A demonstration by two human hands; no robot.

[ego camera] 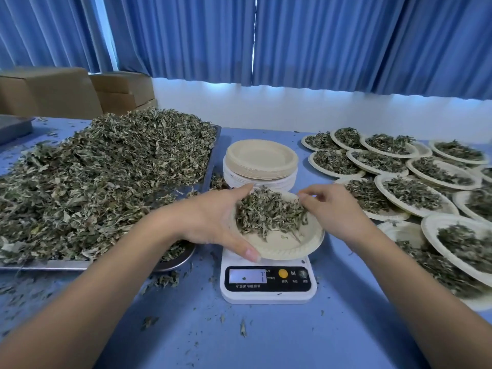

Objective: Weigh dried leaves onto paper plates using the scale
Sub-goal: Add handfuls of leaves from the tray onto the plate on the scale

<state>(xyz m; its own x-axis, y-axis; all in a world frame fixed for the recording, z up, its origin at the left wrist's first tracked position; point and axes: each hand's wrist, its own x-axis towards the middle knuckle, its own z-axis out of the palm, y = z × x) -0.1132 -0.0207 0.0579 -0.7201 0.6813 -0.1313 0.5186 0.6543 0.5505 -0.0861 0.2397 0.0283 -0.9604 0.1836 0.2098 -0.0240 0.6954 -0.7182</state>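
**Two hands on one plate, portion under adjustment**

One paper plate (279, 243) sits on the white scale (269, 286), tipped slightly, its near rim lower. Left hand (213, 222) cups the plate's left edge, thumb along the near rim, fingers curled against the leaf pile — likely steadying it so nothing spills. Right hand (332, 209) pinches at the dried leaves (269, 211) on the far right of the heap, grasping a few; whether adding or removing I cannot tell. Display (247, 276) is lit, but the reading is too blurred to trust, and with a hand bearing on the plate it would not be true anyway.

Supply sits left: one large metal tray (53, 265) heaped with loose leaves (93, 182), within easy reach of the left arm. One stack of empty plates (261, 163) stands just behind the scale, handy for the next round. Finished portions go right: about fifteen filled plates (412, 198) show, overlapping like tiles to save room; more may lie out of view.

Crumbs scatter over the blue surface (266, 336). A few cardboard boxes (53, 91) sit far left, beneath the blue curtains.

Judgement: portion near target, fine trimming under way.
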